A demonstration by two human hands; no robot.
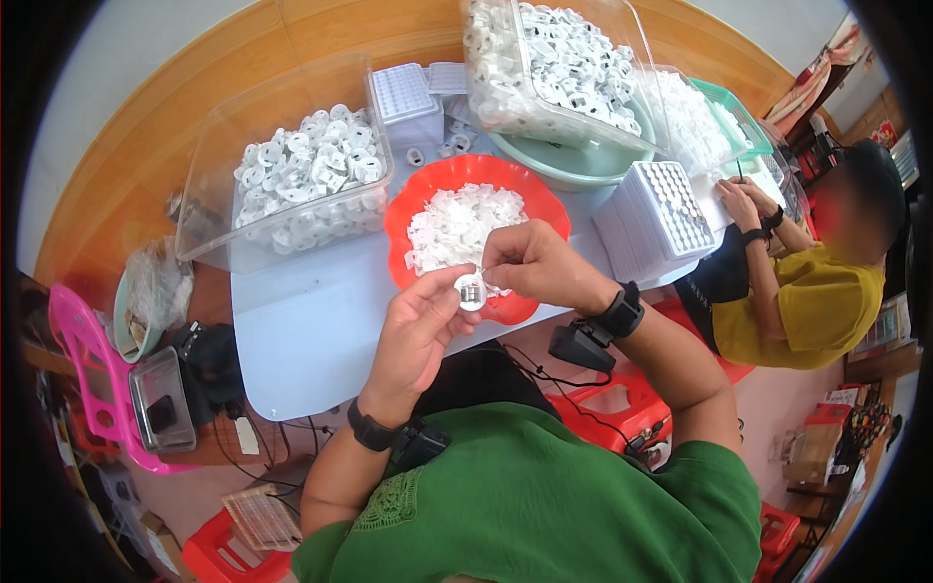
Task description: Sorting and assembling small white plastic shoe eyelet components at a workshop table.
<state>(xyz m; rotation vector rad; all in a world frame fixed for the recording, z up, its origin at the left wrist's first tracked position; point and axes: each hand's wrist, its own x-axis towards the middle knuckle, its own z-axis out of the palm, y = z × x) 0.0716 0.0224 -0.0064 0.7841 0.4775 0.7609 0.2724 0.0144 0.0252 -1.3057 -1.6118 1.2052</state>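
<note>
Between the thumb and fingers of my left hand is a small round white plastic part with a metal insert in its face. My right hand is closed in a pinch just above that part's upper edge. Whatever sits in its fingertips is too small to make out. Both hands are over the near side of a red scalloped bowl. Small translucent white plastic pieces are heaped in it, partly hidden behind my hands.
Clear bins of round white parts stand at the left and back, the latter on a pale green basin. Stacked white trays stand on the light blue table. A co-worker in yellow sits at right.
</note>
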